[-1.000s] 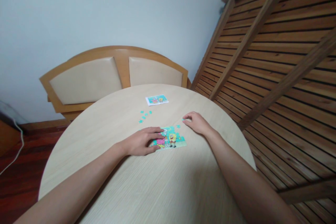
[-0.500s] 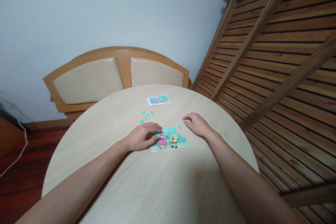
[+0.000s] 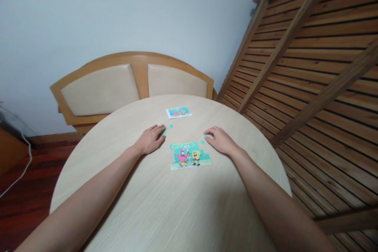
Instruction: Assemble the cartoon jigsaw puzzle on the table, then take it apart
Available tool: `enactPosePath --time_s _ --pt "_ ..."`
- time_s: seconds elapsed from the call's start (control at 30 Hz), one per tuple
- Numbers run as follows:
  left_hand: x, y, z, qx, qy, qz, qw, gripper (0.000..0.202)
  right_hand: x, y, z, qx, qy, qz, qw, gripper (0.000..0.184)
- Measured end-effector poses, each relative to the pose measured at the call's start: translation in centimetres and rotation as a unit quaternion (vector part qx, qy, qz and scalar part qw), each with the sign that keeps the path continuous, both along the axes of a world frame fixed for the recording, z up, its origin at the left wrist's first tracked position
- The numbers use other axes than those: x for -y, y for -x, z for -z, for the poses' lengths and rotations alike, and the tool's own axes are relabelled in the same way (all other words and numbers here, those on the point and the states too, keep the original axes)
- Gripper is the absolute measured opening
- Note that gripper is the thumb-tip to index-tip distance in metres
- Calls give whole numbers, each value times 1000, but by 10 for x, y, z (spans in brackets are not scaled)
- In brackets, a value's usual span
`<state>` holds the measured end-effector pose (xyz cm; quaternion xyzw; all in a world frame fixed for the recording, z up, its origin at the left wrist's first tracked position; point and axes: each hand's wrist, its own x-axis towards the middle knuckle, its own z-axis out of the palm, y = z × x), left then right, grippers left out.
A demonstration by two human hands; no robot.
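A partly assembled cartoon jigsaw puzzle (image 3: 189,157) lies flat on the table, with a pink figure, a pale figure and a yellow one, and gaps along its upper right. My left hand (image 3: 150,139) rests up and left of it, fingers stretched out over loose teal pieces, some of them hidden beneath. A loose piece (image 3: 171,126) shows just past its fingertips. My right hand (image 3: 220,140) stays at the upper right of the puzzle, thumb and forefinger closed on a small teal jigsaw piece (image 3: 206,135). Another teal piece (image 3: 202,141) lies just below those fingertips.
A picture card (image 3: 178,112) with the same cartoon lies farther back on the round wooden table (image 3: 141,201). Behind the table stands a padded wooden headboard (image 3: 100,91) against the wall. A slatted wooden panel (image 3: 307,71) leans on the right.
My left hand has left the puzzle and moved up and left onto the loose pieces, fingers now stretched out. My right hand has stayed nearly in place with its piece.
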<state>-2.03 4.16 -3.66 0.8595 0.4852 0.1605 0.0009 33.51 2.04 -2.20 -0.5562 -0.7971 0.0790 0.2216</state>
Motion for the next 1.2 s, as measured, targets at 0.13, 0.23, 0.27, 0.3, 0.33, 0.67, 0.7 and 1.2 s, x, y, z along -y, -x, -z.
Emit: enactPosePath --time_s 0.13,0.23,0.27,0.3,0.33,0.67,0.7,1.2 --pt "10 1 -7 1 3 68 998 49 1 0 -1 7 1 -3 1000 23" --pt "21 1 -15 14 25 90 996 42 1 1 -2 9 2 -8 1000 24" --pt "24 1 -17 17 32 88 995 40 1 1 -2 8 1 -8 1000 24" --pt "26 1 -19 19 38 85 995 38 1 1 -2 7 0 -8 1000 24" --pt "28 1 -21 21 41 80 996 37 1 1 -2 6 -1 -8 1000 24" --pt "31 6 -34 25 66 41 997 27 2 1 -3 1 2 -19 1000 25" --pt "32 6 -36 29 70 47 996 27 2 1 -3 1 1 -19 1000 25" --pt "37 27 -56 49 300 64 951 31 1 2 -3 11 1 -22 1000 25"
